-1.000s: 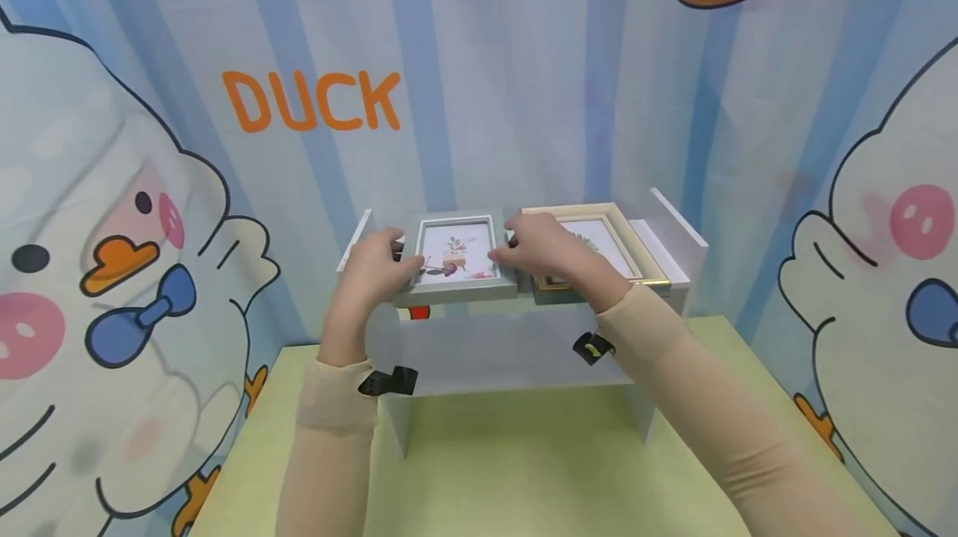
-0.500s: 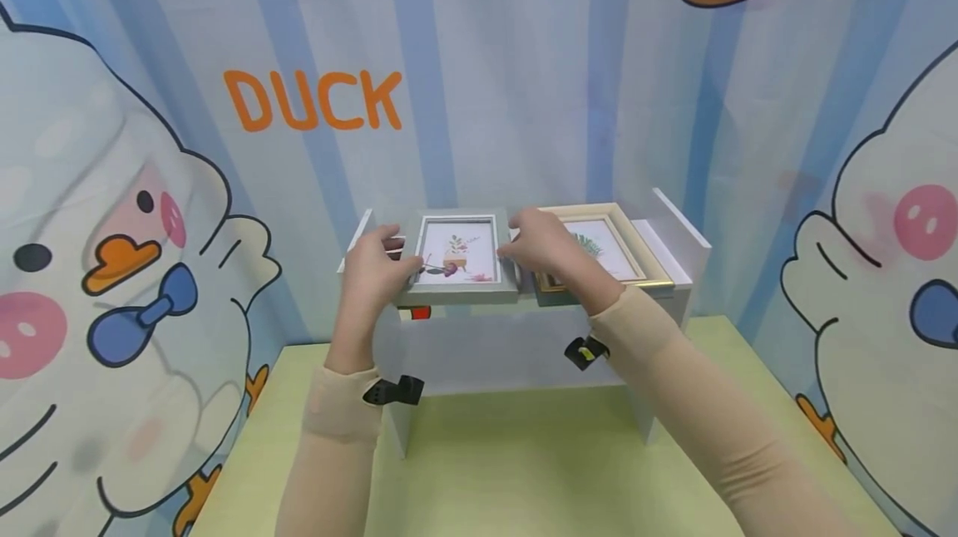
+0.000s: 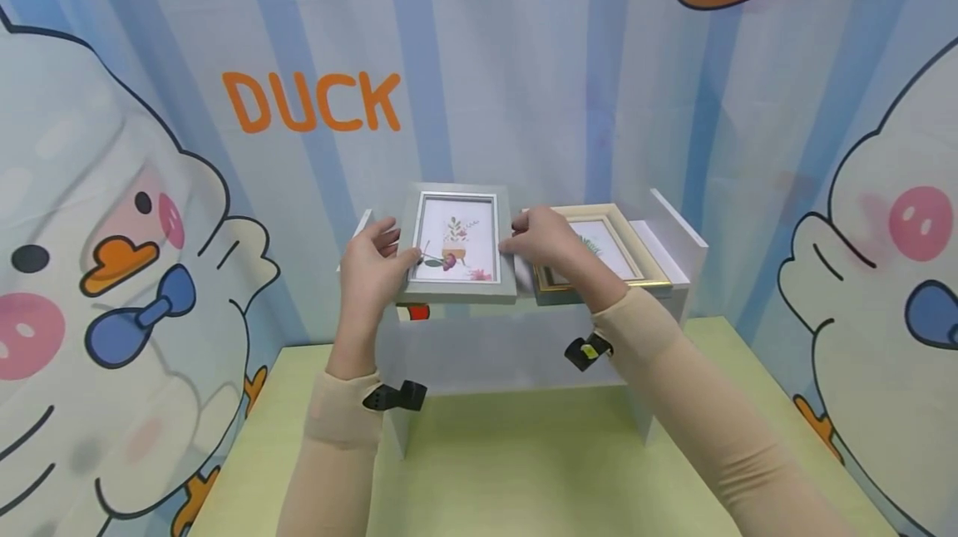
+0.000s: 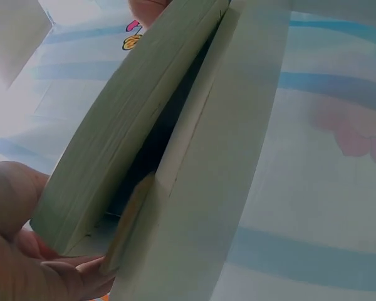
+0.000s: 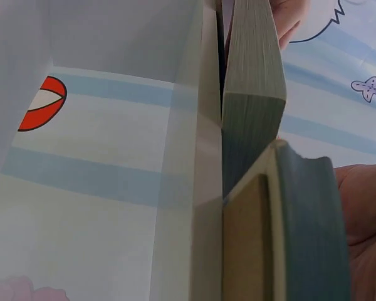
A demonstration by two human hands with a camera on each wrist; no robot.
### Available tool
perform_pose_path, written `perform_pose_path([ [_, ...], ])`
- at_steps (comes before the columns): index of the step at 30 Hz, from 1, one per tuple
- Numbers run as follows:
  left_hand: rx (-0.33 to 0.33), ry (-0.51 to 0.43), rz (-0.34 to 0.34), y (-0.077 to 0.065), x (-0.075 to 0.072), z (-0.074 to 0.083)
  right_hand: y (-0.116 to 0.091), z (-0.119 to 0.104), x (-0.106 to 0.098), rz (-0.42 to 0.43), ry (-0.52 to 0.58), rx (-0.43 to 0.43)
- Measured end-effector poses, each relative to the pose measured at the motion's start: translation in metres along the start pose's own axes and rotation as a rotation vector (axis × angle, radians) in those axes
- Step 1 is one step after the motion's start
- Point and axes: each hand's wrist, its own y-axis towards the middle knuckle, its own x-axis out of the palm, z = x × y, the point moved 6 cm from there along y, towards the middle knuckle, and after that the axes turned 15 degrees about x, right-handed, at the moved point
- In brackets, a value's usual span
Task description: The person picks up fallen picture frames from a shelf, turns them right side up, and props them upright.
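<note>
Behind grey picture frame (image 3: 458,236), orange lettering (image 3: 303,96), "DUCK"

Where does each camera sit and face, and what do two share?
Head: worn there, facing forward and down at gray frame and white shelf; left hand, right hand, sleeves show.
Left wrist: worn there, facing the gray frame's edge; left hand lower left, fingertip at top.
Right wrist: worn there, facing along the shelf's edge; right hand at right, fingers at top.
Both wrist views show gray frame and shelf.
</note>
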Motion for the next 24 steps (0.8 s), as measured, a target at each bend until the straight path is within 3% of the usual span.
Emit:
perform_pose_path([
  [13, 0.073, -0.172, 0.117, -0.0032, -0.0064, 0.0063, -0.0045, -0.0008, -0.0034, -0.016, 0.135, 0.042],
  [19, 0.080, -0.164, 0.132, 0.0001, -0.0079, 0.0083, -0.0064, -0.0013, -0.0040, -0.017, 0.265, 0.031],
  [24, 0.101, -0.167, 0.147, 0.0044, -0.0089, 0.0083, -0.0072, -0.0032, -0.0058, -0.025, 0.418, -0.040],
])
